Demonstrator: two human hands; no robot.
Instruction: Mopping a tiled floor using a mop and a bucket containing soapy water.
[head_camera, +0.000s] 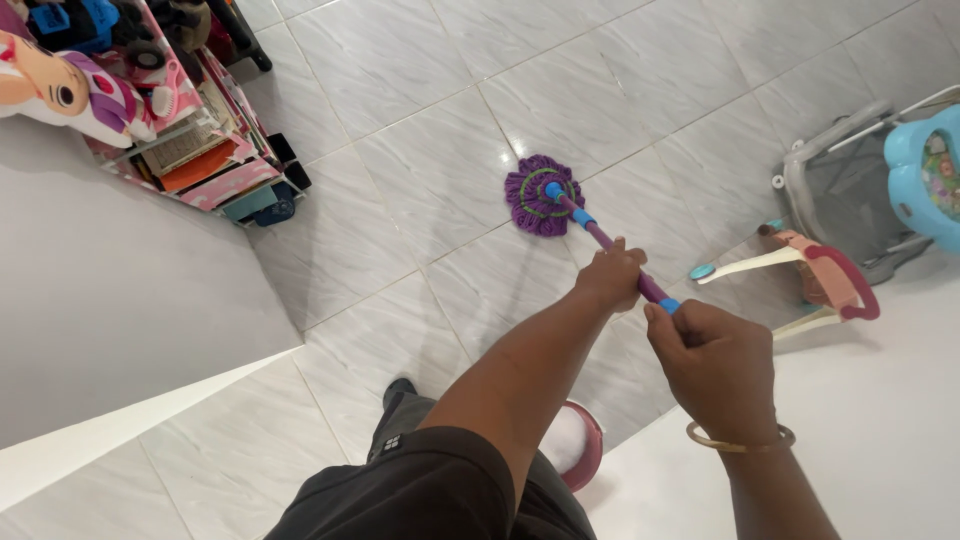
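A mop with a round purple head (541, 194) rests on the pale tiled floor (420, 170). Its purple handle (600, 236) with blue collars slants from the head back toward me. My left hand (610, 277) grips the handle partway up. My right hand (712, 366), with a thin bangle on the wrist, grips the handle's upper end just behind the left. My leg in dark shorts and one foot (398, 388) show below.
A pink shelf of toys and books (185, 120) stands at the upper left by a white wall (110, 290). A grey and blue baby walker (880, 180) and a pink toy frame (825, 280) sit at the right. A pink bucket rim (588, 452) is near my leg.
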